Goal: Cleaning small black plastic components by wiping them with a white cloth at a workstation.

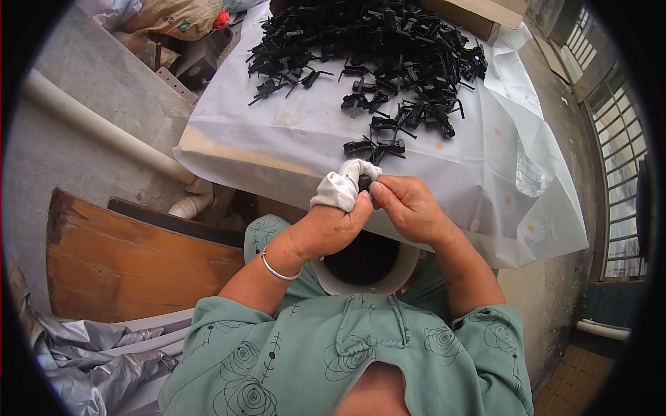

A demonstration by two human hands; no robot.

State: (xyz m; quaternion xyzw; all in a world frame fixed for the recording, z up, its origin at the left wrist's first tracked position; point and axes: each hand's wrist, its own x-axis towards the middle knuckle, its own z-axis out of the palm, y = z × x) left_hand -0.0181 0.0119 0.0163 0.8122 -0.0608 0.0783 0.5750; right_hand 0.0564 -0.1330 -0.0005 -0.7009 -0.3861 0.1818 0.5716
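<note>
My left hand, its fingers wrapped in white cloth, is closed around a small black plastic piece. Against it, my right hand pinches the same piece with thumb and forefinger. Most of the piece is hidden by fingers and cloth. Both hands meet over the near edge of a table covered with a white plastic sheet. Just beyond them lie loose black plastic clips, which trail back to a large heap of similar parts. Below my wrists stands a white bucket with a dark inside.
A cardboard box sits at the table's far right. On the left are a wooden board, a pale pipe and bags on the floor. Crumpled silver sheeting lies at lower left; a barred window is at right.
</note>
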